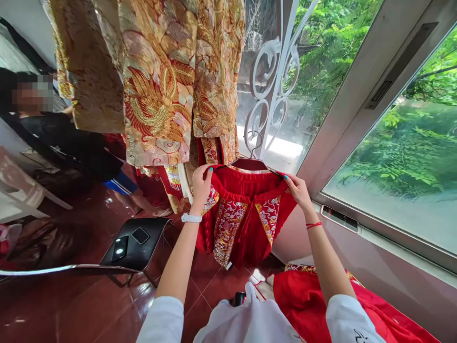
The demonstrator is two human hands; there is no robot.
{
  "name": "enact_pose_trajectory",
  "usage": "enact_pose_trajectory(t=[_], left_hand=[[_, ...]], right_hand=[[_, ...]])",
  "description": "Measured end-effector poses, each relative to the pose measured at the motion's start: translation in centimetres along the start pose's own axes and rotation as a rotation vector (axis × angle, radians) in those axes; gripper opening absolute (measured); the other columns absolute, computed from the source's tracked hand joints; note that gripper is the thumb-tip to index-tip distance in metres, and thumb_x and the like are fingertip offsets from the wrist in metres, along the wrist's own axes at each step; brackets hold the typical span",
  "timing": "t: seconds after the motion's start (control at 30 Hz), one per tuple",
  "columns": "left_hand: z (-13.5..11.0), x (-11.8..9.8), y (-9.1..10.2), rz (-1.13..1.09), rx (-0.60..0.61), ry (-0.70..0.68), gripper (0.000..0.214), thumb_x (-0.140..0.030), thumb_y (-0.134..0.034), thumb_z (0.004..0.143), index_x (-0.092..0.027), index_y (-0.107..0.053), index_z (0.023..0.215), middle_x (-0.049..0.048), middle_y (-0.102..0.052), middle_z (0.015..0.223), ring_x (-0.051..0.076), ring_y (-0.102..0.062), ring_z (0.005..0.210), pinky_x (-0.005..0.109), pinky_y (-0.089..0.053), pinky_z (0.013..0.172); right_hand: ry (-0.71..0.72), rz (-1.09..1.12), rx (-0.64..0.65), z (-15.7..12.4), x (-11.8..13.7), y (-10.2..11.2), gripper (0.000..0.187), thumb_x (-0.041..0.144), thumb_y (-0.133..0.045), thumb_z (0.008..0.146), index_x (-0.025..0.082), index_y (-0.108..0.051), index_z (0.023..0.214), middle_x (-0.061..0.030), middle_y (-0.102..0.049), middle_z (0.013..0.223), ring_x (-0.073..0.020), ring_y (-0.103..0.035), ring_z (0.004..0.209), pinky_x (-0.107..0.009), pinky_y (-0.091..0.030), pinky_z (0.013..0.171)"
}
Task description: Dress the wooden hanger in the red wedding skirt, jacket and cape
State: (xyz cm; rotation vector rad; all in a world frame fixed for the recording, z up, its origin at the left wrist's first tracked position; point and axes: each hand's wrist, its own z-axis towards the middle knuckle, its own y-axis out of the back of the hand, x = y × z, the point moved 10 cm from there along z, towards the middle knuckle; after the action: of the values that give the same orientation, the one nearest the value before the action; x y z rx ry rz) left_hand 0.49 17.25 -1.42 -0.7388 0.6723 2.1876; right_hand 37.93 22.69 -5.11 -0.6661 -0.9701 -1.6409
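A red embroidered skirt (243,216) hangs on a dark red hanger (252,163) in front of me. My left hand (201,185) grips the skirt's waistband at its left end, fingers curled over the cloth. My right hand (297,189) pinches the waistband at its right end. The hanger's metal hook (256,142) rises between my hands. Gold and red brocade garments (157,81) hang just behind and to the left of the skirt.
A black chair (137,243) with two phones on its seat stands left on the glossy red tile floor. More red cloth (310,295) lies at lower right. A window (400,143) and white iron scrollwork (271,81) fill the right. A person in black crouches far left.
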Motion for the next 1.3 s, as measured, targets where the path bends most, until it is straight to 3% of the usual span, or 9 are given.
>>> enact_pose_trajectory(t=[0.13,0.23,0.4,0.5,0.7,0.83,1.07,1.23,1.3], left_hand=[[-3.7,-2.1,0.3,0.092,-0.103,-0.091,0.030,-0.029,-0.044,0.098,-0.020,-0.061,0.122,0.0131,-0.060,0.132,0.024,-0.052,0.129,0.042,-0.038,0.113],[-9.8,-3.6,-0.3,0.213,-0.218,-0.157,0.026,-0.025,-0.048,0.096,-0.021,-0.058,0.119,0.0144,-0.058,0.125,0.026,-0.052,0.126,0.048,-0.038,0.112],[-15.9,-0.5,-1.2,0.454,-0.252,-0.018,0.053,-0.032,-0.072,0.079,-0.014,-0.049,0.123,0.0233,-0.050,0.128,0.037,-0.048,0.128,0.062,-0.038,0.106],[-14.3,1.6,-0.1,0.504,-0.173,0.048,0.069,-0.026,-0.073,0.077,-0.010,-0.042,0.136,0.0294,-0.040,0.146,0.041,-0.035,0.143,0.067,-0.030,0.113],[-9.2,1.5,3.9,0.386,-0.107,-0.042,0.072,0.003,-0.040,0.075,-0.021,-0.052,0.141,0.0135,-0.055,0.144,0.026,-0.049,0.139,0.046,-0.035,0.120],[-5.5,0.1,6.5,0.390,-0.075,-0.130,0.068,0.002,-0.039,0.073,-0.023,-0.064,0.132,0.0093,-0.064,0.133,0.025,-0.058,0.128,0.042,-0.043,0.114],[1.0,0.4,8.0,0.537,0.066,-0.143,0.057,-0.002,-0.046,0.075,-0.024,-0.071,0.121,0.0108,-0.069,0.122,0.031,-0.060,0.122,0.046,-0.045,0.111],[-1.5,6.0,5.1,0.381,0.320,0.035,0.073,0.001,-0.040,0.066,-0.020,-0.059,0.134,0.0107,-0.065,0.130,0.028,-0.059,0.125,0.049,-0.044,0.112],[-3.9,6.7,5.4,0.337,0.260,0.100,0.072,-0.001,-0.043,0.069,-0.019,-0.053,0.138,0.0130,-0.060,0.134,0.029,-0.056,0.128,0.050,-0.043,0.114]], right_hand=[[0.114,-0.137,0.000,-1.9,2.0,0.3,0.037,0.045,-0.053,0.094,0.021,-0.068,0.117,-0.0091,-0.071,0.118,-0.0254,-0.062,0.111,-0.042,-0.047,0.101],[0.223,-0.277,-0.225,-5.1,3.9,0.9,0.033,0.036,-0.053,0.092,0.022,-0.064,0.120,-0.0113,-0.063,0.124,-0.0265,-0.057,0.119,-0.047,-0.044,0.106],[0.275,-0.444,-0.492,-10.8,4.3,0.9,0.018,0.022,-0.052,0.088,0.023,-0.063,0.102,-0.0082,-0.060,0.103,-0.0260,-0.058,0.104,-0.048,-0.049,0.096],[0.250,-0.548,-0.453,-9.7,3.8,1.0,0.034,0.022,-0.056,0.083,0.024,-0.059,0.117,-0.0116,-0.057,0.120,-0.0293,-0.053,0.117,-0.052,-0.046,0.102],[0.110,-0.749,-0.131,-3.2,0.5,0.1,0.081,0.007,-0.046,0.070,0.027,-0.041,0.148,-0.0116,-0.052,0.147,-0.0351,-0.045,0.137,-0.064,-0.036,0.110],[0.030,-0.628,0.030,-2.2,-1.9,-0.1,0.076,0.006,-0.044,0.066,0.027,-0.056,0.139,-0.0092,-0.070,0.125,-0.0318,-0.066,0.112,-0.046,-0.053,0.093],[0.028,-0.451,0.159,-1.9,-2.1,0.9,0.068,0.010,-0.046,0.070,0.023,-0.060,0.135,-0.0075,-0.072,0.122,-0.0269,-0.067,0.111,-0.040,-0.050,0.098],[-0.013,-0.403,0.194,-2.5,-2.4,0.0,0.061,0.012,-0.046,0.072,0.023,-0.059,0.130,-0.0075,-0.071,0.124,-0.0260,-0.067,0.106,-0.041,-0.048,0.098],[-0.016,-0.397,0.178,-2.8,-2.4,-0.1,0.058,0.013,-0.046,0.073,0.023,-0.058,0.129,-0.0076,-0.071,0.122,-0.0258,-0.066,0.106,-0.041,-0.048,0.098]])
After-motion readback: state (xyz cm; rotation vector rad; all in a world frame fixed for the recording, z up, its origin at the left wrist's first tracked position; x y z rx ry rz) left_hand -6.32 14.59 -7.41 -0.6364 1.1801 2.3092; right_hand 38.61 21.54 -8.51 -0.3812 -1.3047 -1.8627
